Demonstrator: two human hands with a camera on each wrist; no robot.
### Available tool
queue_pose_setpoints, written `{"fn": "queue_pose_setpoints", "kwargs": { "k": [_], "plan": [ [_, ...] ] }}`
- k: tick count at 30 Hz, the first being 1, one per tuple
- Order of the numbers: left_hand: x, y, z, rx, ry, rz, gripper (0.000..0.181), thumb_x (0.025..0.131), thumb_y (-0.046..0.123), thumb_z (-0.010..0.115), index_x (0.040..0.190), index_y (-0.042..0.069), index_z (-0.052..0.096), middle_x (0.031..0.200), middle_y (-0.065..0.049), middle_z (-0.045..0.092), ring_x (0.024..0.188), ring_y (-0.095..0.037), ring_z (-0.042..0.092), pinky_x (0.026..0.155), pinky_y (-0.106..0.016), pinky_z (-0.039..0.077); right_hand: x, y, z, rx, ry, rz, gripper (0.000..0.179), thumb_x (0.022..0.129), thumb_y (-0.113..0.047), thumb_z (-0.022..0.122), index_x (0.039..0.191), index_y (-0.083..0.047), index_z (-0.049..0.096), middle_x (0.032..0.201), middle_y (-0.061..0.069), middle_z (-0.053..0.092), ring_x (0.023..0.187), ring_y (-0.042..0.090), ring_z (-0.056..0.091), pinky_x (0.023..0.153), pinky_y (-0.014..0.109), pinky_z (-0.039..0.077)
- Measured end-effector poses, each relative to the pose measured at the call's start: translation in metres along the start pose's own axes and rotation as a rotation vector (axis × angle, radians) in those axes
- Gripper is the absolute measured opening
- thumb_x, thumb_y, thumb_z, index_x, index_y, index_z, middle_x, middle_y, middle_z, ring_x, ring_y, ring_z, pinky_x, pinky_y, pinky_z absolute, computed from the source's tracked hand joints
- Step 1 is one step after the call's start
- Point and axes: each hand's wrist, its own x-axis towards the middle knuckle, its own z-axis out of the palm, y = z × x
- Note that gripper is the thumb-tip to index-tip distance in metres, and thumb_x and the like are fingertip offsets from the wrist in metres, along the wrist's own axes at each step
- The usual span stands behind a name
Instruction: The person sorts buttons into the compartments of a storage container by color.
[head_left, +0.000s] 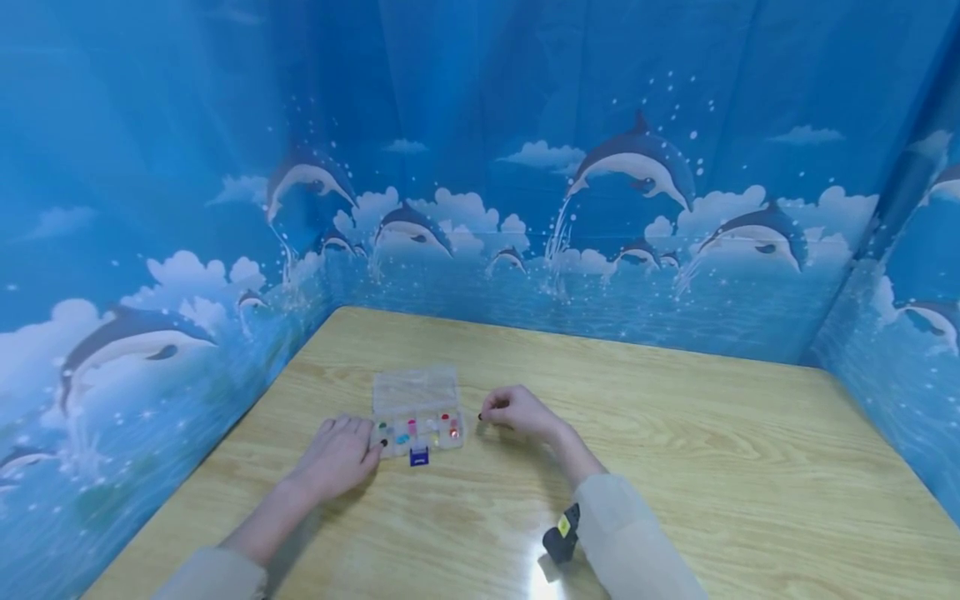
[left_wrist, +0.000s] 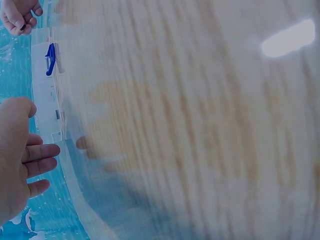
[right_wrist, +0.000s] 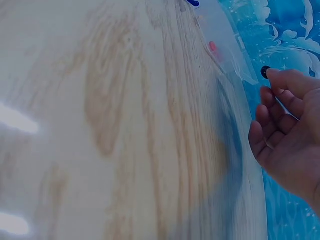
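Note:
A clear plastic compartment box (head_left: 438, 442) sits on the table with its transparent lid (head_left: 416, 390) folded back. Small coloured pieces, among them red, pink, blue and green ones, lie in its compartments. At the box's left end rests my left hand (head_left: 341, 458), fingers extended and thumb by the front corner; in the left wrist view the same hand (left_wrist: 17, 155) shows nothing held. Just right of the box, my right hand (head_left: 525, 414) pinches a small round black bead-like piece (right_wrist: 265, 72) between thumb and forefinger, while its other fingers are loosely bent.
A blue latch (head_left: 418, 457) sticks out from the box's front edge. The wooden table (head_left: 675, 442) stretches away to the right. Behind and left of it hangs a blue dolphin-print curtain (head_left: 480, 167). A black device (head_left: 561, 537) is by my right sleeve.

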Motion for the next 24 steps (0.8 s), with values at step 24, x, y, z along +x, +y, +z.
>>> {"fn": "queue_pose_setpoints", "kwargs": {
  "k": [24],
  "plan": [
    [0.002, -0.001, 0.002, 0.010, -0.003, -0.003, 0.029, 0.089, 0.024, 0.055, 0.101, -0.002, 0.057, 0.097, -0.015, 0.060, 0.094, -0.031, 0.054, 0.085, -0.048, 0.040, 0.013, -0.022, 0.028, 0.108, 0.084, -0.054, 0.011, 0.086, -0.006, 0.063, 0.092, 0.003, 0.066, 0.086, 0.002, 0.063, 0.081, 0.011, 0.056, 0.074, 0.027, 0.047]
  ]
}}
